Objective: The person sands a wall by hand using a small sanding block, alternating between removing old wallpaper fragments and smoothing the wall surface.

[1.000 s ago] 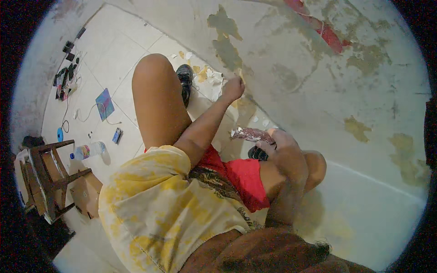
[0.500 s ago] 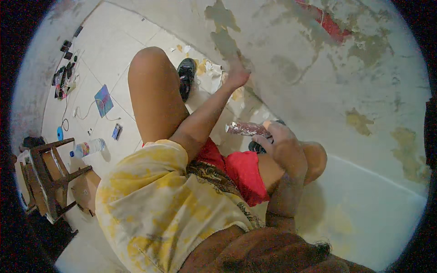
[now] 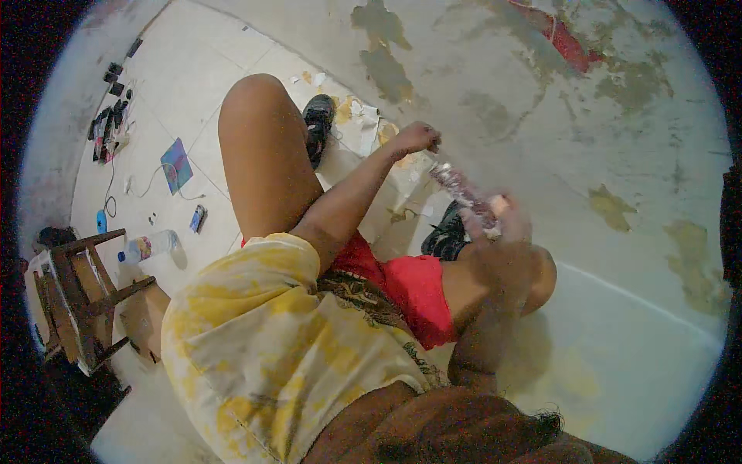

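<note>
Right hand: fingers closed around a reddish-brown cylinder, blurred, held near the patchy wall. Left hand: fingers curled beside the wall; whether gripping anything, I cannot tell.

right hand: blurred | reddish cylinder: blurred | dark floor items: too small to tell

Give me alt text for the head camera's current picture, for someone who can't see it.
A person's blurred right hand grips a reddish, white-smeared cylinder beside a patchy wall; the curled left hand appears near the wall too, its contents unclear. Pale scraps litter the tiled floor, with a plastic bottle and brown stool at left.
</note>
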A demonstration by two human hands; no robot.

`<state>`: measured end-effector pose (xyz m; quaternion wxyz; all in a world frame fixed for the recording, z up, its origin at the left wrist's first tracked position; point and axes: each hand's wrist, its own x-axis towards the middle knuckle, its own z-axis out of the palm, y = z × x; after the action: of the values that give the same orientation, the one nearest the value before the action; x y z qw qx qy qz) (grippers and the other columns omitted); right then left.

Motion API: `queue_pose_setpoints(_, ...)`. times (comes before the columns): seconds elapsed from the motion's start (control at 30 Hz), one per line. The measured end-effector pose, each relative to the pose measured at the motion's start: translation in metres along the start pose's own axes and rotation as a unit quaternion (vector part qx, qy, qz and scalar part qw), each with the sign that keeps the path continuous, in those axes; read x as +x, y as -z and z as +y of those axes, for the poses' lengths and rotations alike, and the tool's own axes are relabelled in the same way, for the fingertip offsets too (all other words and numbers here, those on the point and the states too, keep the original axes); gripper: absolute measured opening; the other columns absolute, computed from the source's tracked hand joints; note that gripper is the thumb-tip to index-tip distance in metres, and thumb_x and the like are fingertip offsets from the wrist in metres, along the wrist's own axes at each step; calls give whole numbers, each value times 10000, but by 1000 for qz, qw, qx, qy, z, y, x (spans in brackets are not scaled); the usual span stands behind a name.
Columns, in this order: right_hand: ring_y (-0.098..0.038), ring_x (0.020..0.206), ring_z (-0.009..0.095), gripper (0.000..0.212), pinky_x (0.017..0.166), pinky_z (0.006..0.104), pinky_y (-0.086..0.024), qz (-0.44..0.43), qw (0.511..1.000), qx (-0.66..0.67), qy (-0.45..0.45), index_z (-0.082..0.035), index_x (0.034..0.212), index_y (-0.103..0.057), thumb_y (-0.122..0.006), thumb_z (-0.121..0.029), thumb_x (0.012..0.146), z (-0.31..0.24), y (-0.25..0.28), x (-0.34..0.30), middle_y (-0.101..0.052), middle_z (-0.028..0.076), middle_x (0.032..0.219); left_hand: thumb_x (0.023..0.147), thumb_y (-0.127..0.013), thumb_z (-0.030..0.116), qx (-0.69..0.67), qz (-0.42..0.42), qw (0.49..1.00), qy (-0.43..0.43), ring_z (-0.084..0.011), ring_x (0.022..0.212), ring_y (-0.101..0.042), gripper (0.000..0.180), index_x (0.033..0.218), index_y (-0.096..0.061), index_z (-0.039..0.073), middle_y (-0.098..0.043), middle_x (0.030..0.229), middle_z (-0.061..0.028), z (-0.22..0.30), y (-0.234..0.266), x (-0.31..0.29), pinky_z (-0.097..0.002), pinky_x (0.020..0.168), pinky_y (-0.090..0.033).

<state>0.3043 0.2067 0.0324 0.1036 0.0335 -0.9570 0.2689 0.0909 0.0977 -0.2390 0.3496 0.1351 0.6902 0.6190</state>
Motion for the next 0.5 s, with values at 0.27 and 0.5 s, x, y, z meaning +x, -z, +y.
queue_pose_setpoints(0.27, -624, 856, 224, 373, 741, 301, -500, 240, 901, 278, -231, 42, 1075, -565, -719, -205, 841, 20, 13, 8, -625, 131, 1012, 939, -463, 517, -409, -392, 814, -132, -238, 1156, -532, 613, 1278, -532, 11, -598, 1208, -122, 176, -25, -105, -375, 1027, -362)
queue_pose_setpoints(0.5, -571, 753, 147, 340, 640, 268, -470, 143, 822, 523, -174, 13, 1178, -485, -622, -150, 914, 4, 19, 36, -615, 110, 1000, 959, -558, 278, -271, -216, 905, -246, -127, 1118, -499, 357, 1206, -577, 21, -598, 1161, -46, 205, -45, -146, -312, 976, -388)
